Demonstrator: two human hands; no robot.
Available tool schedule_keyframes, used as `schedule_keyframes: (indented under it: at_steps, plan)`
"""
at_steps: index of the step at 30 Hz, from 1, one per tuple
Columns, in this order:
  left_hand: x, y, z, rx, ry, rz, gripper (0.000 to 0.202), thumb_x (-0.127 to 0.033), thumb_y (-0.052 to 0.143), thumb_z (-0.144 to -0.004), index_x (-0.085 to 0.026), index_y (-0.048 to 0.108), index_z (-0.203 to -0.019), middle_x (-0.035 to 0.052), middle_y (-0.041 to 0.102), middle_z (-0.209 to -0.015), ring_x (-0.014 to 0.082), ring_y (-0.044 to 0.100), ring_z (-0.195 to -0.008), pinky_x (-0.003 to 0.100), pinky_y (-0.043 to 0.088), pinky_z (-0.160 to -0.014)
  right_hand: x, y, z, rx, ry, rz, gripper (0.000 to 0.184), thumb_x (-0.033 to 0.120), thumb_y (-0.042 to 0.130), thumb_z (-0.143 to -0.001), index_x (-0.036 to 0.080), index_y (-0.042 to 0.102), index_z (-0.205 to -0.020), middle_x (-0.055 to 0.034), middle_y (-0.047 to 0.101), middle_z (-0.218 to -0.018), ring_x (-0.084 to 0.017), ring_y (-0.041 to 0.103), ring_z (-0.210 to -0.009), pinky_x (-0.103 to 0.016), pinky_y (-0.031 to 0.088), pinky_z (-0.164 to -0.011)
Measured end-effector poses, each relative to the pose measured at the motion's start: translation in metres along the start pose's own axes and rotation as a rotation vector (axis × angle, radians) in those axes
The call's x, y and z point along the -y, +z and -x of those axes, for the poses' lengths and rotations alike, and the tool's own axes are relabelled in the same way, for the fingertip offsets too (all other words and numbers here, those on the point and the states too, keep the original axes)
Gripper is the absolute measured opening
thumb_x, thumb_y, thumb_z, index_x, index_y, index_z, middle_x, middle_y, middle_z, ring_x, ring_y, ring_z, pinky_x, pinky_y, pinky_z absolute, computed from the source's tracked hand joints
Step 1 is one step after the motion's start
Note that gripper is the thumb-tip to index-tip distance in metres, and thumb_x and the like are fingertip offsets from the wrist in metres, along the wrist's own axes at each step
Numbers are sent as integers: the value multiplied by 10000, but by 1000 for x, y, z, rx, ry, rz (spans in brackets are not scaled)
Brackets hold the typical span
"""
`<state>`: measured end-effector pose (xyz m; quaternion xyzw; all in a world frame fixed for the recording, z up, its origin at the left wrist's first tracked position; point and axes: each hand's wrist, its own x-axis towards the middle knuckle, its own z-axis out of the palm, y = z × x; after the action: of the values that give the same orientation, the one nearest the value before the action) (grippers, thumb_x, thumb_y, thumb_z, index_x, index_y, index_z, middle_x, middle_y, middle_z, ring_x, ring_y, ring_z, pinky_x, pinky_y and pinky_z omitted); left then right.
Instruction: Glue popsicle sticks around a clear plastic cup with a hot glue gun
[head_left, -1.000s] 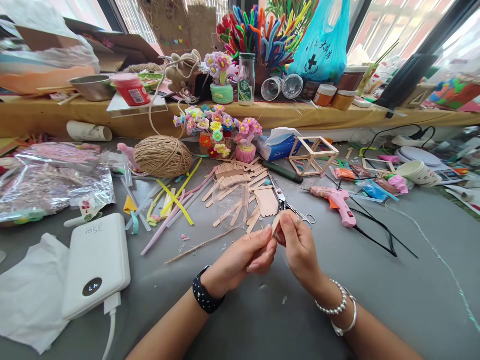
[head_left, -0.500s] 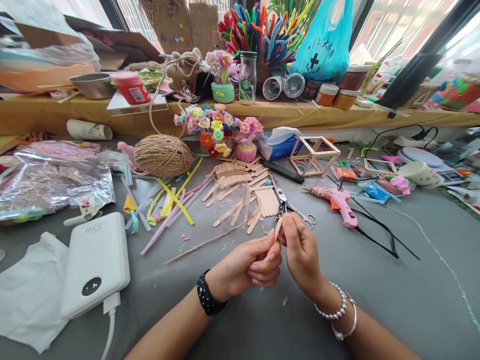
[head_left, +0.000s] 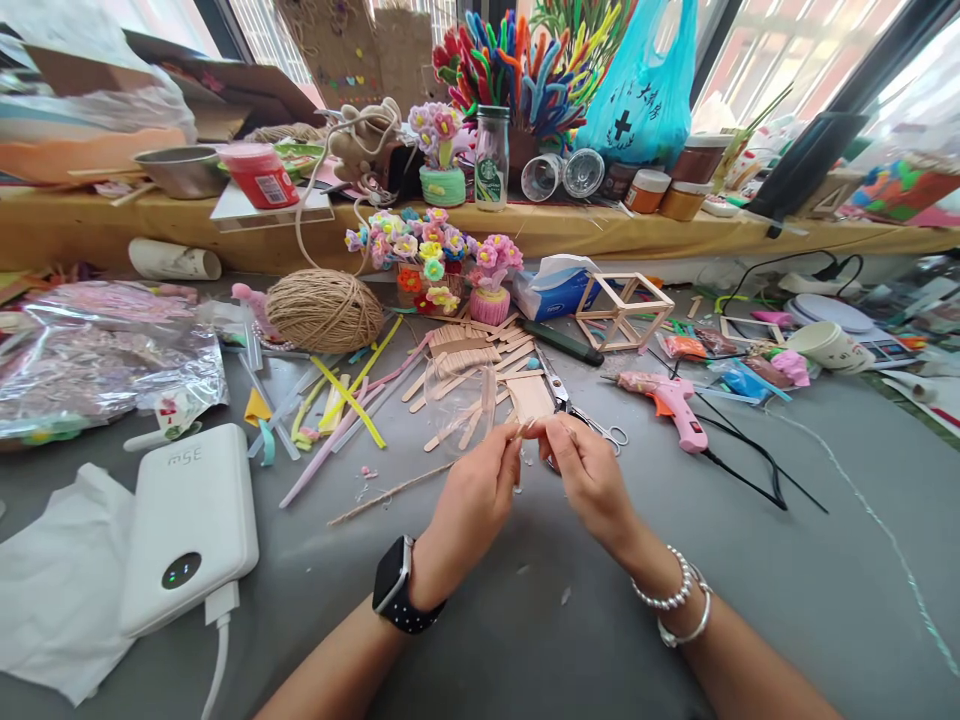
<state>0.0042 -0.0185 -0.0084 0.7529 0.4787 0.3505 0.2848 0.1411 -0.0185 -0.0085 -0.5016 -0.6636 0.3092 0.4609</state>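
Observation:
My left hand (head_left: 471,505) and my right hand (head_left: 586,474) meet over the grey table (head_left: 787,590), fingertips pinched together on a small wooden craft stick (head_left: 525,428) held level between them. Just beyond the fingers lies a pile of wooden craft sticks (head_left: 480,375) and a glued flat panel of sticks (head_left: 529,396). Scissors (head_left: 574,398) lie right behind my right hand. A pink glue gun (head_left: 669,400) rests to the right of them.
A ball of twine (head_left: 324,311), coloured pipe cleaners (head_left: 349,395) and a white power bank (head_left: 189,525) lie to the left. A stick cube frame (head_left: 624,310), tissue pack (head_left: 555,287) and pipe-cleaner flower pots (head_left: 431,262) stand behind. A cluttered shelf (head_left: 525,225) runs along the back.
Both hands have moved forward and a little left toward the stick pile. The left hand has turned palm down, and the stick went from upright to level between the fingertips.

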Motion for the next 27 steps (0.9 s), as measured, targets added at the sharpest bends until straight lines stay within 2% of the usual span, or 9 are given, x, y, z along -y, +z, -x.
schedule_keyframes:
  at_steps: [4,8,11,16,27]
  plan:
    - [7,2,0,-102,177,-275,320,-179,295,-893,-119,495,-1136,23,589,-683,132,548,-602,235,439,-598,5,-4,-3,83,17,-14,309,308,359,-885,180,518,-653,3,509,-648,-91,386,-531,-235,327,-546]
    - [11,4,0,-150,284,-428,346,-151,325,-886,-139,483,-1194,40,611,-735,128,569,-607,218,454,-576,5,-7,-4,167,125,-119,333,361,379,-873,178,512,-629,53,339,-491,-79,284,-450,-231,257,-460]
    - [11,4,0,-145,293,-450,362,-126,330,-879,-150,480,-1208,32,601,-720,120,573,-607,205,465,-585,4,-8,-4,182,196,-201,357,400,381,-865,171,518,-628,70,259,-464,-72,233,-433,-232,215,-435]
    - [11,4,1,-134,296,-444,380,-108,320,-875,-148,462,-1225,30,590,-728,118,581,-637,201,473,-608,4,-8,-4,192,241,-264,366,432,401,-849,162,524,-635,77,243,-460,-68,220,-433,-236,195,-433]
    - [11,5,2,-168,351,-552,385,-115,288,-882,-138,466,-1223,25,580,-670,110,531,-536,191,437,-534,4,-9,-4,241,202,-295,354,398,389,-862,145,587,-713,81,262,-445,-64,238,-418,-225,221,-420]
